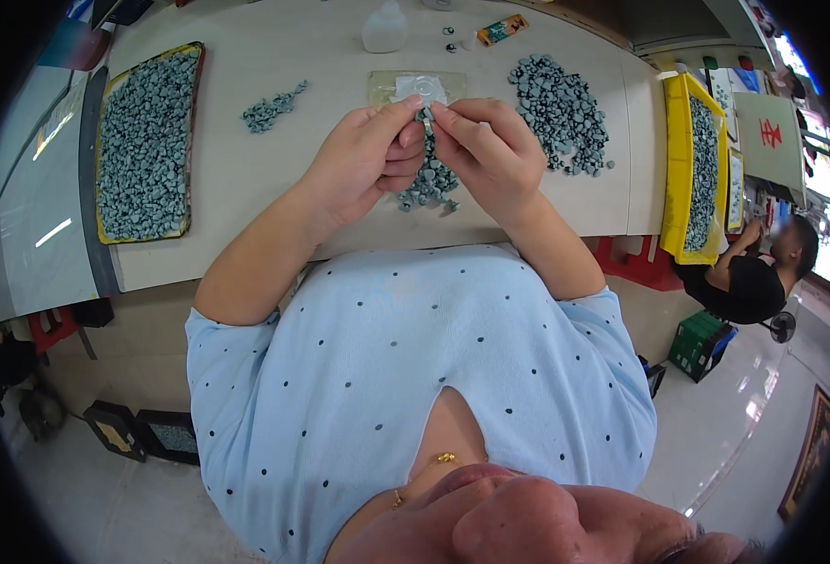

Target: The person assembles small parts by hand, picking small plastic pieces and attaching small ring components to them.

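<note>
A pale table [246, 179] bears grey-green stone heaps [561, 113], a yellow tray [147, 141] and a bottle [385, 28].

We're looking steeply down from head height, one fisheye view, onto the pale worktop [246, 179] close ahead; our own chest fills the bottom, edges bending toward the rim.

A yellow-rimmed tray [148, 141] heaped with grey-green stones lies at the left of the pale bench [246, 188]. A translucent plastic bottle [385, 28] stands at the far edge, and a second yellow tray [697, 169] lies at the right.
</note>
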Motion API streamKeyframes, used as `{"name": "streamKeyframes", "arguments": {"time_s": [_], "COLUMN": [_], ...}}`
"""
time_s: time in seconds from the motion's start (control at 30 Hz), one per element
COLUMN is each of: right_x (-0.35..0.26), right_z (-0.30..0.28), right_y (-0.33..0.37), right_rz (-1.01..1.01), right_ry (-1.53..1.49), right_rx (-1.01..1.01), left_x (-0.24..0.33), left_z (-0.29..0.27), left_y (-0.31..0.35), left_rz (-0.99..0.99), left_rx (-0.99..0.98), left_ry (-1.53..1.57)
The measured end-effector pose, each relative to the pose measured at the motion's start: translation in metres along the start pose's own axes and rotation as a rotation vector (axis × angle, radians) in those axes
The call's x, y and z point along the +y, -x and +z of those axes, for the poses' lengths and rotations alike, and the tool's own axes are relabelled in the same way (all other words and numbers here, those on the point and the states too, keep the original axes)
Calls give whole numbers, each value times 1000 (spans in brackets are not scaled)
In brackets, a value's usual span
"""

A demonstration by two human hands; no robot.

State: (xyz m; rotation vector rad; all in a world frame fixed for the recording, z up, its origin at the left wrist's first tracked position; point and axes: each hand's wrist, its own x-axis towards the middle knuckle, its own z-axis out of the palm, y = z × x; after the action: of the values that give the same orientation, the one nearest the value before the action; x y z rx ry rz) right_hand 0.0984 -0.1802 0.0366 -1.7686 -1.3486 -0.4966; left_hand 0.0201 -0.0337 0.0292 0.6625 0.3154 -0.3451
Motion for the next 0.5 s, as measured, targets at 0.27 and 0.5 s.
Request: {"name": "streamKeyframes", "arguments": {"time_s": [0.27, 0.5], "right_x": [5, 1], "right_z": [2, 14], "right_y": [3, 7], "right_rz": [-132, -124], "right_ry": [53, 73], "right_rx": [-41, -2], "left_x": [-3, -15], "left_z": [-2, 4], "left_y": [0, 1], "left_rz": [8, 222], "left_rx": [28, 192], "left_ry": [7, -59]}}
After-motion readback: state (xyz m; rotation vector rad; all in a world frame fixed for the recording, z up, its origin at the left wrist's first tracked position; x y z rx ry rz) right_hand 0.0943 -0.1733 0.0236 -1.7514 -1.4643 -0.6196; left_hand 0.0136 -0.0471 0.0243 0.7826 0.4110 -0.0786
